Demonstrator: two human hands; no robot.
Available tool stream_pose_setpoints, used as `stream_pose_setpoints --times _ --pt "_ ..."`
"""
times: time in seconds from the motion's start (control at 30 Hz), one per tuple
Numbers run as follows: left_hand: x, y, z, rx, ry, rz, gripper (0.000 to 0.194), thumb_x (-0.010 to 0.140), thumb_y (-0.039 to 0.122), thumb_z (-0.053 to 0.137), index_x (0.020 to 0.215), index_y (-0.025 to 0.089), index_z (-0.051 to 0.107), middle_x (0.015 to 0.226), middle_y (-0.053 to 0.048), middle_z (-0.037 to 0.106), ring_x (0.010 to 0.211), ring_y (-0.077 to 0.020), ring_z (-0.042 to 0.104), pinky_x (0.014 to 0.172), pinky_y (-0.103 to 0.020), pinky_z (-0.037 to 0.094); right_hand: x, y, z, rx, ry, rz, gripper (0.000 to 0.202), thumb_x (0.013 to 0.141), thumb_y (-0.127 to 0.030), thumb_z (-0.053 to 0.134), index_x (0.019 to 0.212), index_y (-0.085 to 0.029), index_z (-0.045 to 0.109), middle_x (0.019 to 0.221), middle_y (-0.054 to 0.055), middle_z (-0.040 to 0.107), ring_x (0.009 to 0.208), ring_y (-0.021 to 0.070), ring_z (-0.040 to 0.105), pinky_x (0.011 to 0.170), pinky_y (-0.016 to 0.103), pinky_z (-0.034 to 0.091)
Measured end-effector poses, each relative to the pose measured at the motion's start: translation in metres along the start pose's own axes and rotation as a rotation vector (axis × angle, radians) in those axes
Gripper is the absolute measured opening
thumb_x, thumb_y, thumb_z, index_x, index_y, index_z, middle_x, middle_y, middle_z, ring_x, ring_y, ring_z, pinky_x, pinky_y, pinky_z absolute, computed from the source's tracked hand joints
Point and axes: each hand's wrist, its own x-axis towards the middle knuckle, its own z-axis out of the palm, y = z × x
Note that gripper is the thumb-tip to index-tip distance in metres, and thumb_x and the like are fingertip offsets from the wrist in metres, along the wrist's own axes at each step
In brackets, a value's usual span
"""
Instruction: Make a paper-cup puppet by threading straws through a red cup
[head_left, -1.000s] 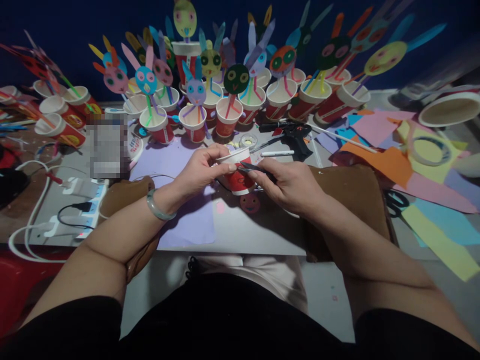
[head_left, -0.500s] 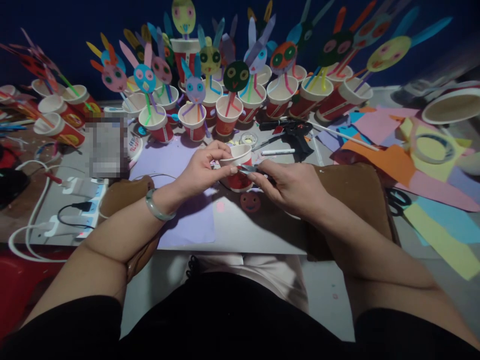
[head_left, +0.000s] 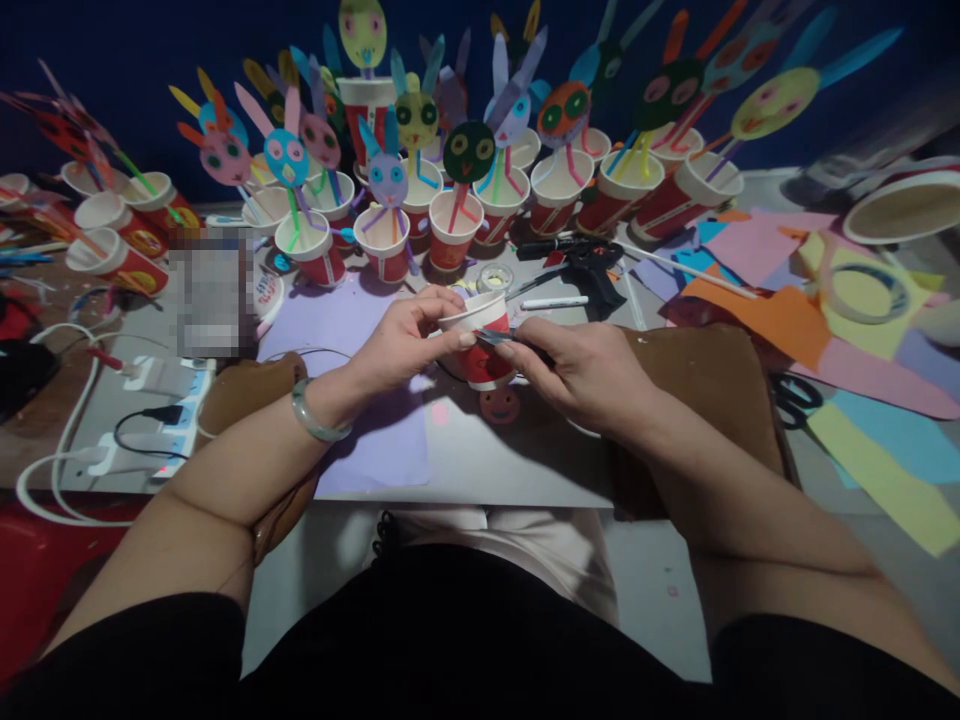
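My left hand (head_left: 420, 335) is closed on the rim and near side of a red-and-white paper cup (head_left: 487, 370), thumb in front and fingers at the back. The cup leans a little over the table. In my right hand (head_left: 570, 362) is a cutting tool with a pointed silver blade (head_left: 493, 338); its handle is mostly hidden by my fingers. The blade lies against the cup's side just below the rim, close to my left thumb. A round pink paper face (head_left: 500, 405) lies just in front of the cup.
Behind stand several paper cups (head_left: 452, 235) with rabbit faces on straws. A black glue gun (head_left: 592, 275), a white pen (head_left: 555, 302) and a tape roll (head_left: 495, 278) lie beyond my hands. Coloured paper (head_left: 765, 315) covers the right; a power strip (head_left: 184, 410) sits left.
The cup has tilted and shifted slightly to the right in my left hand. The blade has turned a little at the cup's side. Both arms stay nearly in place.
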Motion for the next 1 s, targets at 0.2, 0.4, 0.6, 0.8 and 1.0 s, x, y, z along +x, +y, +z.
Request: stream_pose_setpoints --times 0.2,0.4,0.6,0.8,1.0 --pt "0.000 0.000 0.002 -0.013 0.003 0.001 0.038 0.074 0.054 0.088 0.077 0.018 0.076 0.096 -0.006 0.066 0.106 -0.0208 0.061 0.103 -0.036 0.047 -0.001 -0.003 0.002 -0.017 0.017 0.012 0.049 0.106 -0.056 0.038 0.096 -0.023 0.074 0.062 0.003 0.064 0.055 0.0168 0.052 0.058 0.031 0.026" --pt "0.001 -0.004 0.000 0.038 0.012 0.078 0.038 0.077 0.053 0.086 0.077 0.017 0.074 0.100 -0.007 0.065 0.105 -0.0202 0.062 0.102 -0.034 0.046 -0.003 -0.006 0.003 -0.083 0.058 0.033 0.051 0.106 -0.057 0.038 0.094 -0.022 0.073 0.059 0.003 0.062 0.053 0.0164 0.049 0.057 0.032 0.023" --pt "0.003 -0.009 -0.005 0.261 0.009 0.289 0.035 0.082 0.054 0.082 0.083 0.019 0.075 0.102 -0.007 0.066 0.103 -0.0211 0.061 0.099 -0.038 0.049 -0.003 -0.007 0.000 -0.227 0.001 0.021 0.052 0.106 -0.054 0.033 0.091 -0.020 0.070 0.061 0.003 0.062 0.053 0.0158 0.047 0.056 0.030 0.020" --pt "0.004 -0.015 -0.006 0.226 -0.008 0.283 0.034 0.083 0.052 0.082 0.083 0.018 0.074 0.104 -0.007 0.066 0.105 -0.0204 0.063 0.100 -0.037 0.050 -0.002 -0.006 -0.002 -0.250 -0.027 -0.003 0.057 0.107 -0.055 0.028 0.091 -0.020 0.069 0.065 0.005 0.066 0.054 0.0160 0.049 0.056 0.029 0.021" --pt "0.004 -0.014 -0.004 0.137 -0.017 0.224 0.037 0.081 0.054 0.083 0.081 0.018 0.075 0.104 -0.007 0.067 0.106 -0.0196 0.064 0.101 -0.036 0.050 -0.002 -0.005 -0.002 -0.206 -0.014 0.007 0.056 0.107 -0.055 0.030 0.092 -0.021 0.072 0.059 0.003 0.061 0.053 0.0158 0.048 0.056 0.028 0.024"
